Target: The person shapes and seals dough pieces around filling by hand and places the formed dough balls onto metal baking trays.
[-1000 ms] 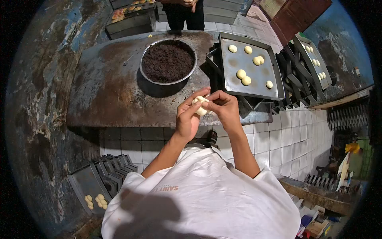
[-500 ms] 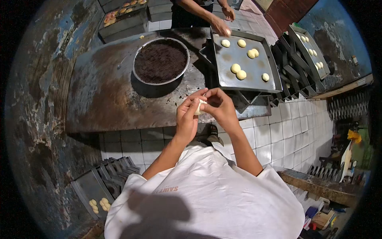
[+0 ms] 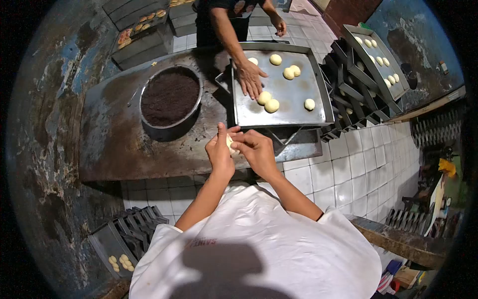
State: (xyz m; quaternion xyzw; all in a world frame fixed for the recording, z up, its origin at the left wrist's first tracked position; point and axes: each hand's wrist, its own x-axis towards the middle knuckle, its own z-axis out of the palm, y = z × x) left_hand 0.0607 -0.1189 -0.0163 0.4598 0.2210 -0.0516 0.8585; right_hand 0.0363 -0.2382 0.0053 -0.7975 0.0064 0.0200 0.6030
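A small piece of pale dough (image 3: 230,143) sits in my left hand (image 3: 219,153), partly covered by fingers, with the thumb pointing up. From the other side my right hand (image 3: 258,152) pinches the dough's edge between thumb and fingers. Both hands are above the near edge of the worn metal table (image 3: 112,149). Beyond them to the left stands a round pan (image 3: 200,94) full of dark brown crumbly filling (image 3: 170,94). A square baking tray (image 3: 284,123) lies just past my right hand, with several dough balls (image 3: 272,105) on it, some touching in pairs.
Across the table a co-worker's hand (image 3: 250,78) reaches flat onto the tray beside the dough balls. Stacked trays (image 3: 343,74) lean at the right, the top one (image 3: 371,52) bearing dough. More trays (image 3: 107,239) stand low at the left. Baked buns (image 3: 149,19) sit at the back.
The view has shifted, so the pan and tray appear further left. My right fingers have drawn in closer on the dough. The co-worker's hand has moved from the tray's far corner to the paired balls.
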